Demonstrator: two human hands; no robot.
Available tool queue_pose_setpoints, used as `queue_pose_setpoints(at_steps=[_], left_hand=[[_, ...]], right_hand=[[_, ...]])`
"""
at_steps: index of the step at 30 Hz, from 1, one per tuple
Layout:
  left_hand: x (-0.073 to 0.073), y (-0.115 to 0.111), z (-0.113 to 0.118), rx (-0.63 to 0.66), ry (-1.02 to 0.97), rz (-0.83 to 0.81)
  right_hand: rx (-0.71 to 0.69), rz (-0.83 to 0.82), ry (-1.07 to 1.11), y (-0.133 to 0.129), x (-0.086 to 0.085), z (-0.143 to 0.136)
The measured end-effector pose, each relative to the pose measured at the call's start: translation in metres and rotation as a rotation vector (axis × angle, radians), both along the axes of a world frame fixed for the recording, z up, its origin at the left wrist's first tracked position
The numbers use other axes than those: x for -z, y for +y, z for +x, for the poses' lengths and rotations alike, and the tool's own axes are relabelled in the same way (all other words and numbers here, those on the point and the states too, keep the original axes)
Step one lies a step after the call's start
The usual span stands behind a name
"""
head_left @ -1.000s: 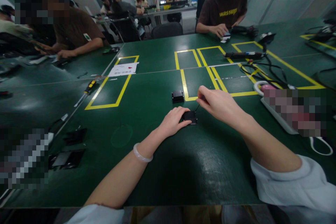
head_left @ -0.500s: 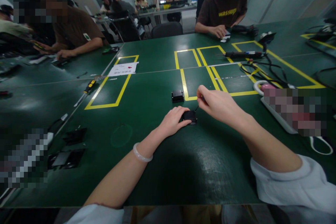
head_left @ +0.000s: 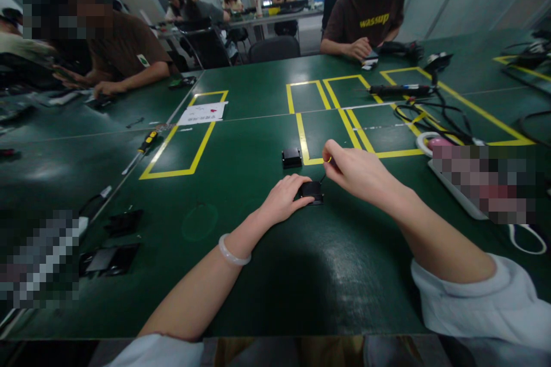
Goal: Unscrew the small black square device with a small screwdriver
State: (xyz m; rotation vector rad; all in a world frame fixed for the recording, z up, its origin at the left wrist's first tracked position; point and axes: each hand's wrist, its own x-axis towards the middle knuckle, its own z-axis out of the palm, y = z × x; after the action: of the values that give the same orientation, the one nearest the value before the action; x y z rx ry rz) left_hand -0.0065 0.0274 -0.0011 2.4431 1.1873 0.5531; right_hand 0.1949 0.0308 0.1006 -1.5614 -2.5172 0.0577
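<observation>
Black module (head_left: 311, 190), seemingly unfinished, is gripped by the left hand (head_left: 283, 199); a thin tool (head_left: 322, 178) is pinched by the right hand (head_left: 352, 169).

Just below the frame's centre, the left hand (head_left: 285, 198) is resting palm down; right of centre, the right hand (head_left: 350, 167) is pinching.
</observation>
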Motion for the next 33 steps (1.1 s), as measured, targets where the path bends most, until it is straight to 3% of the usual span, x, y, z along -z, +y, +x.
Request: queue_pose_setpoints(at_steps=[33], left_hand=[[-0.0005,-0.0001,-0.0003,0.001,-0.001,-0.005]], right_hand=[[0.023,-0.004,0.009,-0.0001,0.0004,-0.0007]])
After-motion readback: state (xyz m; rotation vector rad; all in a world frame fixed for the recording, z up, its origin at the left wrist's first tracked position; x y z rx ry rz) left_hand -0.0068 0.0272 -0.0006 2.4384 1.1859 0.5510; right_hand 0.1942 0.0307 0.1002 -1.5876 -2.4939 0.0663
